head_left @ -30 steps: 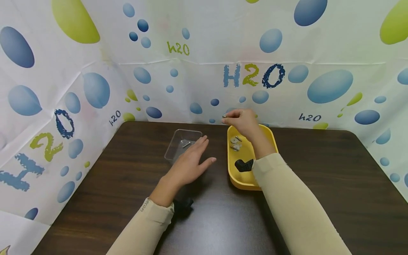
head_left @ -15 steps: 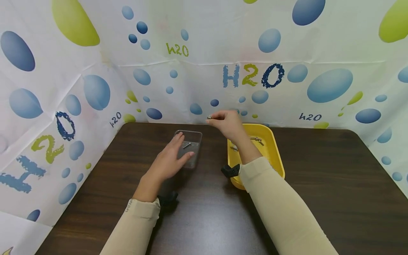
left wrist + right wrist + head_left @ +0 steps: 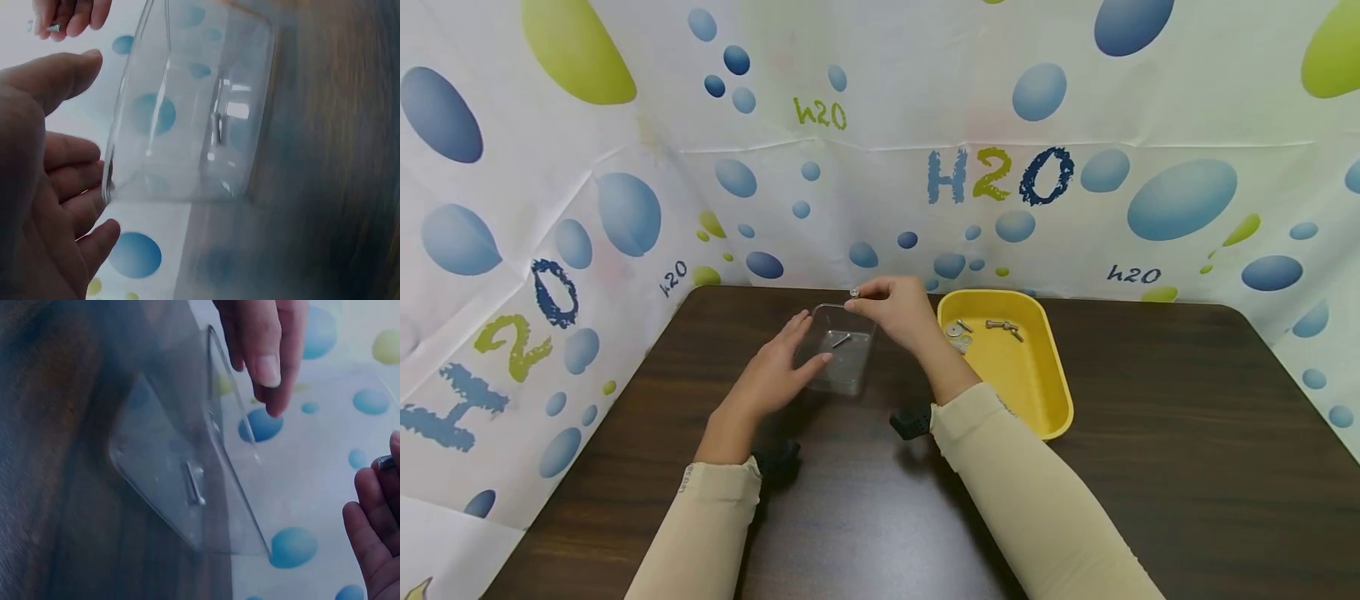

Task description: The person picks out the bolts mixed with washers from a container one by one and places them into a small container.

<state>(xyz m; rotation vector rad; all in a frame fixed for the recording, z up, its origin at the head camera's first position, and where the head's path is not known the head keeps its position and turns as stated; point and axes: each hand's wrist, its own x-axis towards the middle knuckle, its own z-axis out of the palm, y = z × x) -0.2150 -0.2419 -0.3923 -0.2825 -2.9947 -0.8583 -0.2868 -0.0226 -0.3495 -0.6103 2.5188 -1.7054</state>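
Observation:
My right hand (image 3: 898, 312) pinches a small metal bolt (image 3: 853, 292) between thumb and fingertips, above the far right corner of a clear plastic container (image 3: 842, 377). The bolt's threaded end (image 3: 55, 28) sticks out of the fingers in the left wrist view. Inside the container lies another bolt (image 3: 841, 340), seen through the clear wall in the right wrist view. My left hand (image 3: 767, 375) is spread along the container's left side, fingers extended and thumb apart, its fingertips right at the rim (image 3: 107, 187).
Right of the container stands a yellow tray (image 3: 1060, 392). Several bolts (image 3: 1002, 325) and pale round washers (image 3: 955, 331) lie in its far part. A patterned sheet (image 3: 880, 108) hangs behind the dark wooden table (image 3: 1165, 417).
My right hand has carried the bolt leftward from over the yellow tray to the clear container. My left hand has drawn back left from over the container to its side.

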